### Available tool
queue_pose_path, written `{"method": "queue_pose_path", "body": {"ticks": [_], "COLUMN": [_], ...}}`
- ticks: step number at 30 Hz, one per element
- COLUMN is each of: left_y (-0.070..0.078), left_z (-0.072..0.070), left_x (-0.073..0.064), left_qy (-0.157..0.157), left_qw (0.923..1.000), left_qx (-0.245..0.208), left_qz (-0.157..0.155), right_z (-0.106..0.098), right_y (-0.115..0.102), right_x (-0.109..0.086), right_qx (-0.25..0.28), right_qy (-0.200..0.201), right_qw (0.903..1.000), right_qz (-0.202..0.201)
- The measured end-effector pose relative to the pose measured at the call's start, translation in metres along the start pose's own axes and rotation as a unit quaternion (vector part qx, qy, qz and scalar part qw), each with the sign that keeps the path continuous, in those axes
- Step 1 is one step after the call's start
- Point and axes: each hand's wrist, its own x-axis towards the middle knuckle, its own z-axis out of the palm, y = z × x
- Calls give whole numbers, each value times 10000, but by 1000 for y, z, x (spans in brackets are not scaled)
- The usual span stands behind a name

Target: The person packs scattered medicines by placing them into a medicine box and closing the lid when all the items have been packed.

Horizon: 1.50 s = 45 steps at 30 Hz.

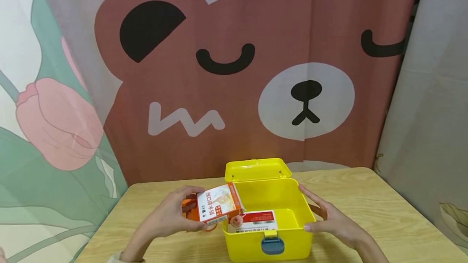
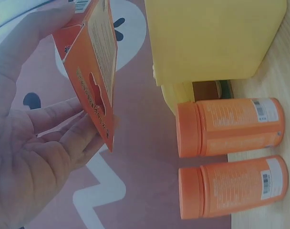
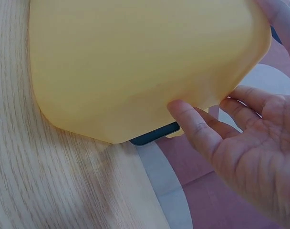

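My left hand [image 1: 166,214] grips an orange-and-white box of adhesive bandages [image 1: 215,204] between thumb and fingers, tilted beside and slightly over the left rim of a yellow storage case [image 1: 241,248]. In the left wrist view the carton's orange end flap [image 2: 85,86] sticks out. My right hand [image 1: 338,224] rests against the case's right side, a fingertip at the rim and the thumb near the front corner. Its fingers are fairly straight in the right wrist view. A red-and-white box [image 1: 257,222] lies inside the case. The case's lid [image 1: 257,170] is raised at the back.
Two orange bottles [image 2: 243,126] with orange caps stand left of the case, mostly hidden behind the left hand in the head view. A grey-blue latch [image 1: 272,246] hangs on the case's front. A bear-print curtain [image 1: 256,92] hangs behind the wooden table [image 1: 387,214].
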Motion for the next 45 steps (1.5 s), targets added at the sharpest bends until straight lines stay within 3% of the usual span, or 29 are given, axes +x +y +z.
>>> {"method": "queue_pose_path", "body": {"ticks": [8, 19, 27, 33, 40, 45], "left_y": [2, 8, 12, 15, 18, 21], "left_z": [9, 19, 29, 34, 38, 43], "left_x": [8, 19, 28, 35, 42, 46], "left_qy": [-124, -213, -279, -442, -477, -504], "left_qw": [9993, 9986, 9987, 9972, 9980, 9981], "left_qx": [-338, -369, -304, -529, -183, -217], "left_qz": [109, 314, 300, 306, 379, 268], "right_z": [1, 2, 3, 2, 2, 1], "right_y": [0, -1, -1, -2, -1, -2], "right_x": [-1, -1, -1, -1, -1, -1], "right_qx": [-86, -161, -168, -122, -60, -51], "right_qy": [42, 95, 180, 122, 18, -3], "right_qw": [10000, 9998, 9996, 9998, 10000, 10000], "right_qz": [14, 33, 107, 73, -3, -23]}}
